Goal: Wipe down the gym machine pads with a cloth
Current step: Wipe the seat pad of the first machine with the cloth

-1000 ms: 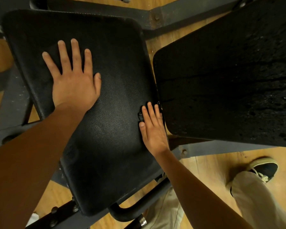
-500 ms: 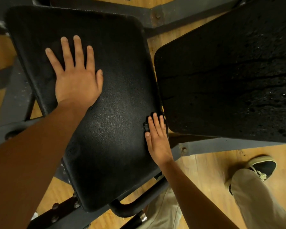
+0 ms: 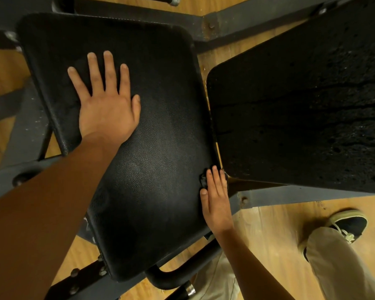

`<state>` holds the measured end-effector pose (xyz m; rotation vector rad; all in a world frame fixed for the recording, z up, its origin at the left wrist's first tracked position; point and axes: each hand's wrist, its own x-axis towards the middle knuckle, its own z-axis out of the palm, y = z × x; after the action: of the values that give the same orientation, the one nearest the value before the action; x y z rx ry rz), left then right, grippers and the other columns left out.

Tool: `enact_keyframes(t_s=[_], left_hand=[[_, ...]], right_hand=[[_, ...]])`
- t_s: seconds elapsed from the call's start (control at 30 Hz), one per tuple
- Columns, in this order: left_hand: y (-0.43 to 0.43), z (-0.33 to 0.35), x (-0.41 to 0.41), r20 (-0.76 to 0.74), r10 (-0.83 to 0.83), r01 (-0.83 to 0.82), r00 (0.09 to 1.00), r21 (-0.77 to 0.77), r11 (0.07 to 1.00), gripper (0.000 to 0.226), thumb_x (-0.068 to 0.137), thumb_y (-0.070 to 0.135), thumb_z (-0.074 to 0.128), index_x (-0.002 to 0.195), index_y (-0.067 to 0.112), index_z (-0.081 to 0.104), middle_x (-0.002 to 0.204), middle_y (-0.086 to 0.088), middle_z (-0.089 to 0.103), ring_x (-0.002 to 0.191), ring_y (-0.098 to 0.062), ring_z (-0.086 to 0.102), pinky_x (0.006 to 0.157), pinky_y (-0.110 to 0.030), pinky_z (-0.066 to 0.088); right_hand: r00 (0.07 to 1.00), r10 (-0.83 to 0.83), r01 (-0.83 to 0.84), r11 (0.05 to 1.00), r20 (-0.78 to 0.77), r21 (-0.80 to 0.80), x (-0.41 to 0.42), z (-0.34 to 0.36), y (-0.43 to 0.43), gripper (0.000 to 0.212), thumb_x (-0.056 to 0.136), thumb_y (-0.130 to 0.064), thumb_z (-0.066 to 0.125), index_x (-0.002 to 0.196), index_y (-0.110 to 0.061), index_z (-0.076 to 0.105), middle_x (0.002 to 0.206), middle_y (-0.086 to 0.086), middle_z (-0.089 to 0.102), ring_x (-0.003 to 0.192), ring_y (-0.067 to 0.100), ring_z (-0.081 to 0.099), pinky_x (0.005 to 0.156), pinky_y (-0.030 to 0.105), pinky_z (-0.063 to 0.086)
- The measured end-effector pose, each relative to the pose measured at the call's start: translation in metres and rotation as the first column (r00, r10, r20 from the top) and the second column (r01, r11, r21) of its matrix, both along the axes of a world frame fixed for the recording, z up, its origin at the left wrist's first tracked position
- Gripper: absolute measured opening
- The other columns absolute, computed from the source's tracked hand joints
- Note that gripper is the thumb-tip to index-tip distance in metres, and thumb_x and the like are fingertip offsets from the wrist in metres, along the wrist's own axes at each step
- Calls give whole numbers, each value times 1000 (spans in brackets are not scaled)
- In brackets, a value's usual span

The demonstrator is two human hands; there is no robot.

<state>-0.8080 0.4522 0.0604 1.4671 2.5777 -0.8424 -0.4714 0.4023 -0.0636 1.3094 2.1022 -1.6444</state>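
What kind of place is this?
Most likely a gym. A black padded seat pad and a second, cracked pad sit on a grey metal frame, like an exercise machine, standing on a wooden floor.

Pale wooden plank floor (image 3: 275, 230) under dim warm light.

Smooth seat pad (image 3: 156, 148), pitted pad (image 3: 301, 109) beside; dark cloth (image 3: 203, 180) (bunched) at gap.
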Motion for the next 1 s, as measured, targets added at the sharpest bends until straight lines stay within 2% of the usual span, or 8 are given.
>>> enact_keyframes(t_s=[0.13, 0.3, 0.43, 0.53, 0.73, 0.83, 0.9, 1.0], left_hand=[[0, 0, 1, 0, -2, 2, 1000, 15, 1000, 66, 106, 45, 22, 160, 6, 19, 166, -26, 8, 152, -49, 4, 116, -75, 8], [-1, -2, 0, -20, -11, 11, 1000, 15, 1000, 66, 106, 45, 23, 159, 7, 20, 166, -25, 8, 152, -48, 4, 116, -75, 9], [-1, -3, -1, -38, -18, 19, 999, 13, 1000, 66, 105, 45, 23, 159, 7, 20, 166, -25, 9, 152, -48, 4, 116, -75, 8], [-3, -4, -1, -36, -27, 28, 999, 26, 999, 66, 105, 45, 24, 159, 6, 21, 166, -26, 9, 152, -48, 4, 116, -75, 9], [-4, -3, -1, -49, -39, 40, 998, 33, 999, 67, 105, 45, 23, 159, 6, 22, 166, -26, 10, 152, -48, 5, 117, -74, 8], [-4, -1, 0, -62, -42, 44, 997, 23, 999, 67, 105, 46, 19, 159, 7, 20, 166, -25, 10, 153, -47, 4, 117, -73, 9], [-4, 0, 1, -64, -40, 41, 997, 19, 999, 67, 105, 46, 18, 160, 7, 20, 166, -25, 9, 153, -47, 4, 117, -73, 10], [-4, 0, 1, -71, -27, 29, 997, 29, 999, 66, 105, 46, 19, 160, 8, 20, 166, -25, 10, 153, -46, 5, 117, -73, 11]], right_hand=[[999, 28, -27, 999, 31, -34, -2, 3, 4, 55, 107, -51, 16, 158, -34, 8, 166, -21, -9, 155, 4, -17, 126, 40, -10], [999, 0, 2, 1000, 47, -27, -5, 7, 5, 54, 105, -52, 17, 157, -37, 10, 166, -19, -5, 152, -4, -19, 125, 33, -7], [987, -116, 106, 990, 114, 88, -18, 11, -7, 48, 112, -28, 35, 156, -30, 16, 165, -14, 7, 151, -6, -15, 127, 35, 1], [976, -182, 166, 977, 119, 131, -25, 15, -13, 52, 109, -12, 43, 155, -25, 21, 163, -11, 13, 155, 7, 1, 126, 36, 5], [995, -91, 74, 956, 49, 282, -30, 11, -13, 73, 93, 11, 57, 156, -15, 33, 163, -3, 20, 155, 18, 17, 124, 43, 22], [998, -29, 45, 950, -56, 310, -47, 18, -7, 69, 92, 9, 59, 154, -13, 40, 164, 2, 30, 154, 19, 22, 122, 45, 30], [995, -43, 67, 953, -88, 294, -64, 29, 0, 60, 97, 0, 60, 152, -15, 45, 162, 3, 37, 153, 16, 24, 122, 44, 32], [990, -58, 84, 976, -132, 203, -81, 41, 14, 46, 107, -28, 46, 153, -23, 45, 164, -3, 33, 155, 11, 13, 125, 35, 14]])
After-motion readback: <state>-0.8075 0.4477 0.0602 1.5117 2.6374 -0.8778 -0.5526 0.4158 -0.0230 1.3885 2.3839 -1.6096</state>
